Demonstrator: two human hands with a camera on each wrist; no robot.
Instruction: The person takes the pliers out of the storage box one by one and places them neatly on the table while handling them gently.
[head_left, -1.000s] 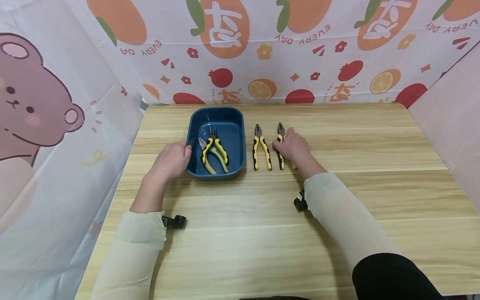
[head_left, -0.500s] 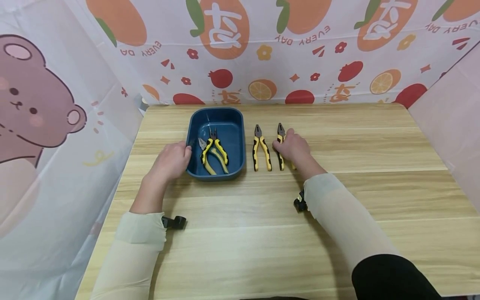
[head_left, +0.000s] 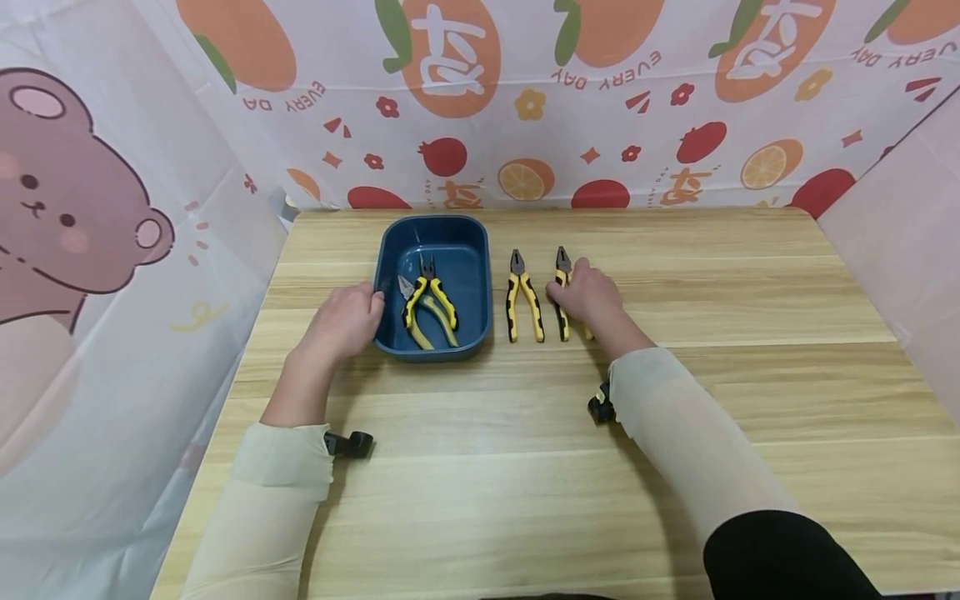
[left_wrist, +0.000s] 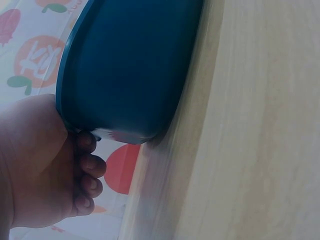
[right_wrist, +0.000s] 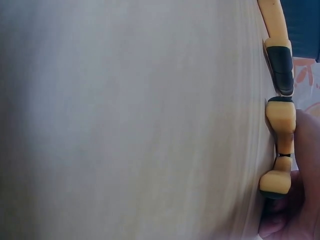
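A blue plastic bin stands at the table's back left. My left hand grips its left rim; the left wrist view shows the fingers curled beside the bin's wall. Inside lie two overlapping pairs of pliers, the upper one with black-and-yellow handles, the lower one with plainer yellow handles. Right of the bin, combination pliers lie with handles spread. My right hand holds a similar pair of pliers on the table, covering much of its right handle. Its handle ends show in the right wrist view.
The wooden table extends in front of the bin and off to the right. A printed cloth hangs at the table's back edge, and a bear-patterned cloth hangs at the left. Small black cameras sit at both wrists.
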